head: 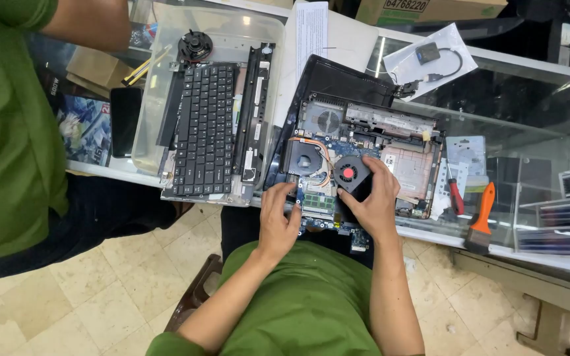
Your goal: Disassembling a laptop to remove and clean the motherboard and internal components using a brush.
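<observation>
An opened laptop base (pixel 364 138) lies on the glass counter with its motherboard and copper heat pipe exposed. My right hand (pixel 374 201) grips a black cooling fan with a red hub (pixel 351 175), held just above the board. My left hand (pixel 278 217) rests with its fingers spread on the board's near edge, beside the green memory module (pixel 318 203) and below the empty round fan housing (pixel 303 160).
A clear plastic tray (pixel 159 66) at the left holds a removed keyboard (pixel 206 128), a bezel strip and a small fan. A red screwdriver (pixel 455 194) and an orange-handled brush (pixel 481 217) lie at the right. Another person in green (pixel 8 118) stands at the left.
</observation>
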